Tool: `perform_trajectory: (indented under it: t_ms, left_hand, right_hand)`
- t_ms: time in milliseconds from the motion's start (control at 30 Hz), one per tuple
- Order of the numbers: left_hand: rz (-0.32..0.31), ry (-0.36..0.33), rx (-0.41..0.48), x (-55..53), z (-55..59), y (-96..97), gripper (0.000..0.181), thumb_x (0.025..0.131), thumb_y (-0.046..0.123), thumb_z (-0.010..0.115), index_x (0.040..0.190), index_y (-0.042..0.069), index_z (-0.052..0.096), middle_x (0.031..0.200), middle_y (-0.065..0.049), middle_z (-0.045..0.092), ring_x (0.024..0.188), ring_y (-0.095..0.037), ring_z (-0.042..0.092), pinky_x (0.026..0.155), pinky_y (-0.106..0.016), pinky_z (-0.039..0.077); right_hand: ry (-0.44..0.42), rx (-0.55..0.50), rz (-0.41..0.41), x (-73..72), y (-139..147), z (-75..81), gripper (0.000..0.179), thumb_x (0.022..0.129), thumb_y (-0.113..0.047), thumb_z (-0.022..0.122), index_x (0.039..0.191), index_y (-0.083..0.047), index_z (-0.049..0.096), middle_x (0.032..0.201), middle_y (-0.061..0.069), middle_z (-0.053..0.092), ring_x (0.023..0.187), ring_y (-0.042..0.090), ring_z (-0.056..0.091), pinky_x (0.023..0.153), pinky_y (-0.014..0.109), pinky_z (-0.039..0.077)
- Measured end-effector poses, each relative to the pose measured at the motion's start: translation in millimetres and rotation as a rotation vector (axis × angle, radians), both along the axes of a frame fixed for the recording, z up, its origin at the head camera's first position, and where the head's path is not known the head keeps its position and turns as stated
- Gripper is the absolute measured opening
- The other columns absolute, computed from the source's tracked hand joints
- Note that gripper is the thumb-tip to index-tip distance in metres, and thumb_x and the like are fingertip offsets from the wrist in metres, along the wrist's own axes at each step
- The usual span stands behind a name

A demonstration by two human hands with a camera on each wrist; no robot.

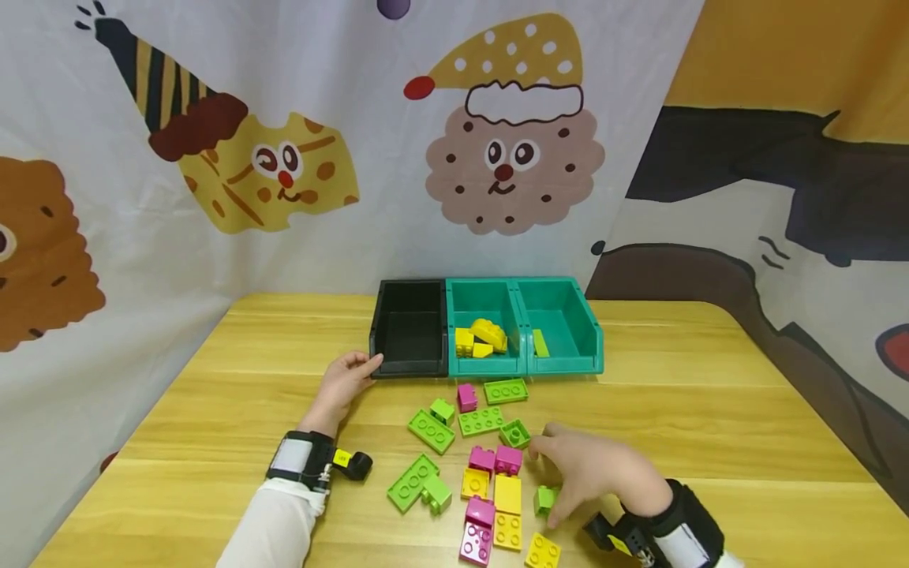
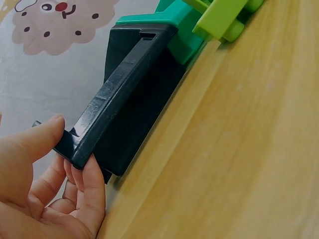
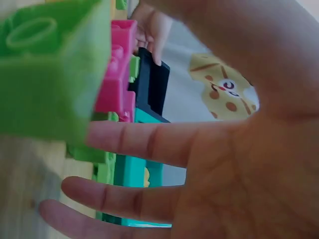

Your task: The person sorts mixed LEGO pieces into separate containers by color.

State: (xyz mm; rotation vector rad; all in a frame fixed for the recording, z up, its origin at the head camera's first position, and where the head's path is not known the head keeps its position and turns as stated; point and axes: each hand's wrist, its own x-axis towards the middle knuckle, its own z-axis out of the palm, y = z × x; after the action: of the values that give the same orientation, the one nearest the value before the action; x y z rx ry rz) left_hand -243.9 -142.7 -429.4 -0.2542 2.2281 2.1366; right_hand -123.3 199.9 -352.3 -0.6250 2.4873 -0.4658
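My left hand (image 1: 348, 388) pinches the front left corner of the black bin (image 1: 413, 368); in the left wrist view its thumb lies over the rim and its fingers sit underneath. The right hand (image 1: 595, 467) reaches over the table with its fingers spread, around a small lime green brick (image 1: 545, 500). Close up in the right wrist view, the green brick (image 3: 50, 99) is beside the straight index fingertip; I cannot tell whether they touch. Left of this hand lie pink bricks (image 1: 480, 511), yellow bricks (image 1: 507, 495) and several lime green bricks (image 1: 431, 431).
Two teal bins adjoin the black bin on its right. The middle bin (image 1: 490, 366) holds several yellow pieces (image 1: 488, 334), and the right bin (image 1: 568, 364) holds a lime green piece (image 1: 540, 343). Behind the wooden table (image 1: 710, 394) hangs a cartoon-printed cloth (image 1: 383, 237).
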Motion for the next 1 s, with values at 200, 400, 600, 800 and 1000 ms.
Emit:
perform_trajectory:
  t_ms: [200, 400, 600, 800, 1000]
  left_hand:
    - [-0.001, -0.005, -0.007, 0.9, -0.2, 0.1, 0.025, 0.091, 0.020, 0.065, 0.097, 0.000, 0.052, 0.080, 0.002, 0.046, 0.070, -0.007, 0.048, 0.068, -0.017, 0.050]
    - [-0.013, 0.000, -0.011, 0.5, 0.6, 0.0, 0.027, 0.091, 0.021, 0.065, 0.098, 0.000, 0.051, 0.082, 0.002, 0.046, 0.073, -0.008, 0.047, 0.069, -0.018, 0.049]
    - [-0.009, 0.007, -0.006, -0.7, 0.1, -0.1, 0.025, 0.091, 0.021, 0.065, 0.097, 0.000, 0.051, 0.080, 0.003, 0.046, 0.069, -0.008, 0.047, 0.068, -0.018, 0.049]
    - [-0.007, 0.006, -0.009, -0.3, 0.0, -0.5, 0.025, 0.091, 0.021, 0.065, 0.098, 0.000, 0.052, 0.080, 0.003, 0.046, 0.070, -0.008, 0.047, 0.068, -0.018, 0.049]
    - [-0.010, 0.005, -0.008, 0.8, -0.1, -0.5, 0.027, 0.091, 0.022, 0.065, 0.098, 0.000, 0.051, 0.082, 0.002, 0.045, 0.073, -0.008, 0.047, 0.069, -0.018, 0.049]
  right_hand:
    - [-0.042, -0.004, 0.023, 1.9, -6.1, -6.2, 0.050, 0.058, -0.023, 0.089, 0.097, -0.022, 0.057, 0.091, -0.003, 0.047, 0.077, 0.012, 0.045, 0.066, 0.026, 0.043]
    - [-0.054, 0.036, 0.022, 0.8, -11.1, -11.3, 0.045, 0.058, -0.019, 0.090, 0.086, -0.023, 0.055, 0.087, -0.007, 0.048, 0.077, 0.011, 0.044, 0.068, 0.025, 0.040]
    - [-0.051, 0.053, 0.029, 0.3, -13.4, -13.3, 0.040, 0.061, -0.013, 0.087, 0.083, -0.022, 0.056, 0.084, -0.007, 0.047, 0.075, 0.010, 0.043, 0.066, 0.025, 0.039]
    - [-0.021, 0.096, 0.065, -1.3, -14.9, -14.9, 0.034, 0.066, -0.006, 0.082, 0.078, -0.020, 0.053, 0.079, -0.007, 0.046, 0.072, 0.010, 0.041, 0.063, 0.024, 0.034]
    - [-0.037, 0.077, 0.061, -2.4, -14.8, -16.0, 0.032, 0.068, -0.001, 0.079, 0.076, -0.017, 0.053, 0.073, -0.008, 0.046, 0.069, 0.009, 0.041, 0.062, 0.023, 0.033]
